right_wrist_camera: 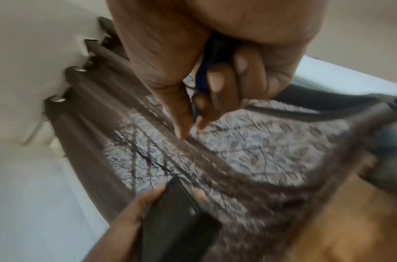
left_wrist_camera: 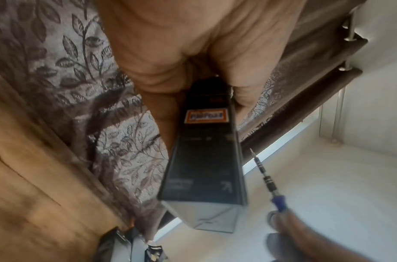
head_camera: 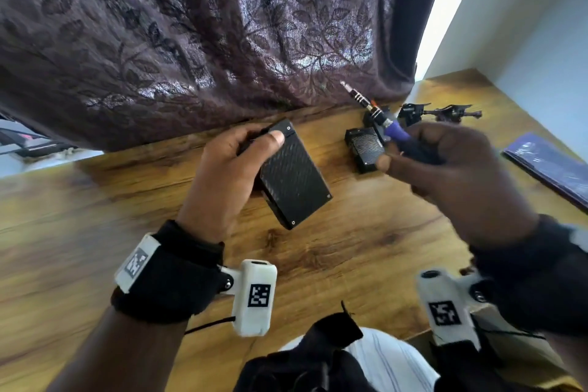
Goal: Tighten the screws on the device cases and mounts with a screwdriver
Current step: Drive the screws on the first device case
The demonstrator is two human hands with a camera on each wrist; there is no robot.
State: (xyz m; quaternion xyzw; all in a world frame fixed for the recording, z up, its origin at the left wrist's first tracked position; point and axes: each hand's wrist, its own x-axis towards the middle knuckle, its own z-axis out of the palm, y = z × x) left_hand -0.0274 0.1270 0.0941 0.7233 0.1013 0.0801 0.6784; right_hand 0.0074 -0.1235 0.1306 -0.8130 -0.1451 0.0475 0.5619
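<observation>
My left hand (head_camera: pixel 241 153) grips a flat black device case (head_camera: pixel 294 175) with a carbon-weave face and small corner screws, held above the wooden table (head_camera: pixel 95 232). The left wrist view shows the same case (left_wrist_camera: pixel 204 159) end-on, with an orange-framed label, thumb and fingers wrapped round it. My right hand (head_camera: pixel 445 162) holds a screwdriver (head_camera: pixel 378 114) with a blue-purple handle and a black metal shaft that points up and away toward the curtain. Its shaft (left_wrist_camera: pixel 263 173) stands just right of the case, apart from it. Curled fingers (right_wrist_camera: pixel 217 83) hide most of the handle.
A second smaller black case (head_camera: pixel 366 146) lies on the table under the screwdriver. Black camera mounts (head_camera: pixel 439 113) sit at the back right. A dark flat booklet (head_camera: pixel 553 165) lies at the right edge. A patterned purple curtain (head_camera: pixel 222 41) hangs along the table's far side.
</observation>
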